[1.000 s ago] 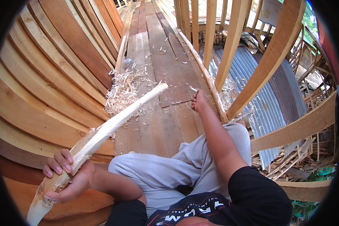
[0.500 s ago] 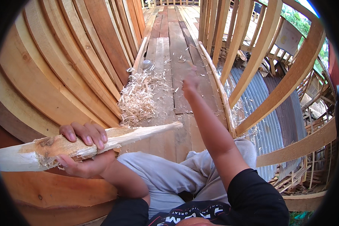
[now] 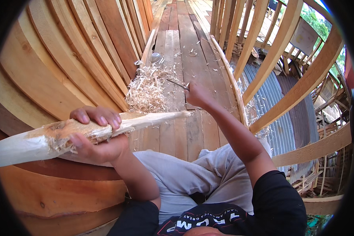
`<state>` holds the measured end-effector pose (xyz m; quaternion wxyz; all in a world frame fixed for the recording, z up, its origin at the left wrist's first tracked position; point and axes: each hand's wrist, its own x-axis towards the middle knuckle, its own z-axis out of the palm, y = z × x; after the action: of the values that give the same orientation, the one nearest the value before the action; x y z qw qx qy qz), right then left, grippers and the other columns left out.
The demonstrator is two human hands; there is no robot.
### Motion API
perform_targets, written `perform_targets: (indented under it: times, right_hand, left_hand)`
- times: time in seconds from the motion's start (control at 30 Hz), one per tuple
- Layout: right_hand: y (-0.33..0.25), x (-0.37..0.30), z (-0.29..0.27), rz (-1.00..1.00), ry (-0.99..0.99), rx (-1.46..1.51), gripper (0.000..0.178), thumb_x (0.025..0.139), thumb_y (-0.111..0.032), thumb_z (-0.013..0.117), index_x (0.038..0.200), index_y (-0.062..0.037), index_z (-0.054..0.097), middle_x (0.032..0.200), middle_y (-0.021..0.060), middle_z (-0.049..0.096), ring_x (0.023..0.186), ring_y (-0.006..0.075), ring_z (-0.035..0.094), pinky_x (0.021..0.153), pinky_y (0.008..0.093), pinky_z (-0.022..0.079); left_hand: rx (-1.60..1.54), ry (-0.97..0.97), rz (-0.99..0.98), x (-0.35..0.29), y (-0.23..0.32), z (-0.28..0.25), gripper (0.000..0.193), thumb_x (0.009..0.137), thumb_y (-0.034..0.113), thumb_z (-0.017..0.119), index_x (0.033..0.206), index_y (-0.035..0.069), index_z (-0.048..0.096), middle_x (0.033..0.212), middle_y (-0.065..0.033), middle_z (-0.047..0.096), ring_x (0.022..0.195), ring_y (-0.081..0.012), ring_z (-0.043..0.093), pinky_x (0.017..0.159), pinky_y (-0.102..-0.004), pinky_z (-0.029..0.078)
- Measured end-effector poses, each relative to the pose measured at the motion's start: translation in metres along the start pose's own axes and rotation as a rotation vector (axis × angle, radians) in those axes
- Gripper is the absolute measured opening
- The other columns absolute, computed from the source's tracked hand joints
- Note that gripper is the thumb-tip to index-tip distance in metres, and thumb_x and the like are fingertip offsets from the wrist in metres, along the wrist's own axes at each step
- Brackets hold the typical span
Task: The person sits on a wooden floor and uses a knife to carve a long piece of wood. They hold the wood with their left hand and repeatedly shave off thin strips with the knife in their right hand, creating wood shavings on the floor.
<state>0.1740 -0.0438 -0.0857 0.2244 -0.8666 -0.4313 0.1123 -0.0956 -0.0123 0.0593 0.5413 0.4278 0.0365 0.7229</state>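
Observation:
My left hand (image 3: 107,149) is wrapped around the middle of a long, pale piece of carved wood (image 3: 31,147). The wood's thick end lies toward the left, and its thin tip points right over the floor. Its surface is rough and fibrous beside my thumb. My right hand (image 3: 197,94) is closed on a knife (image 3: 177,83) with a thin, dark blade pointing left and away from me, and the handle is hidden in my fist. The blade stays apart from the wood, above the floorboards near a heap of curled wood shavings (image 3: 145,92).
Upright planks (image 3: 76,59) line the left side. Wooden railing slats (image 3: 275,51) stand on the right, with corrugated metal sheets (image 3: 263,102) below. A small round metallic object (image 3: 156,57) sits beyond the shavings on the plank floor (image 3: 179,135).
My right hand has come down and nearer to me, and the knife blade, blurred before, now shows plainly. My left hand and the carved wood have shifted slightly right and up in view.

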Motion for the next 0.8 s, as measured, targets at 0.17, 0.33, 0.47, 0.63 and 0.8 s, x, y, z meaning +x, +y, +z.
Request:
perform_targets:
  times: [0.17,0.33,0.47,0.63,0.8]
  right_hand:
    - [0.072,-0.048,0.0,0.152,-0.087,-0.056,0.027,0.087,-0.022,0.054,0.1,0.0023,0.056,0.094,0.0259,0.062,0.091,0.0413,0.059,0.081,0.0462,0.046]
    - [0.12,-0.06,0.019,0.162,0.001,0.15,0.027,0.085,-0.017,0.053,0.102,0.0042,0.056,0.098,0.028,0.061,0.095,0.0403,0.059,0.083,0.0442,0.046]
    - [0.122,-0.049,0.03,0.157,0.056,0.291,0.021,0.087,-0.015,0.056,0.098,0.0023,0.057,0.091,0.0235,0.063,0.086,0.0347,0.061,0.077,0.0425,0.046]
    - [0.109,-0.042,0.041,0.157,-0.029,0.484,0.02,0.087,-0.016,0.058,0.097,0.0019,0.058,0.086,0.0185,0.063,0.081,0.0285,0.06,0.074,0.0399,0.046]
    - [0.105,-0.045,0.05,0.144,-0.058,0.456,0.023,0.086,-0.019,0.06,0.095,0.002,0.059,0.084,0.0183,0.063,0.075,0.029,0.061,0.07,0.0409,0.046]
  left_hand:
    - [0.02,0.034,0.008,-0.002,-0.051,-0.003,0.045,0.082,0.054,0.061,0.085,0.012,0.044,0.064,-0.0037,0.045,0.05,-0.0149,0.047,0.049,-0.0275,0.039]
    - [0.166,0.098,-0.002,-0.015,-0.081,0.012,0.044,0.085,0.048,0.063,0.087,0.009,0.042,0.068,-0.0041,0.045,0.054,-0.0169,0.05,0.052,-0.0297,0.043]
    - [0.193,0.093,-0.1,-0.022,-0.094,0.017,0.041,0.089,0.043,0.061,0.091,0.008,0.041,0.071,-0.0044,0.046,0.06,-0.0169,0.052,0.055,-0.0296,0.045]
    - [0.224,0.072,-0.146,-0.031,-0.108,0.019,0.037,0.089,0.034,0.063,0.098,0.002,0.047,0.077,-0.0065,0.052,0.068,-0.0167,0.055,0.062,-0.0309,0.048]
    - [0.169,-0.147,-0.187,-0.028,-0.106,0.018,0.039,0.089,0.021,0.062,0.117,0.001,0.045,0.098,-0.011,0.058,0.083,-0.0206,0.06,0.081,-0.0347,0.049]
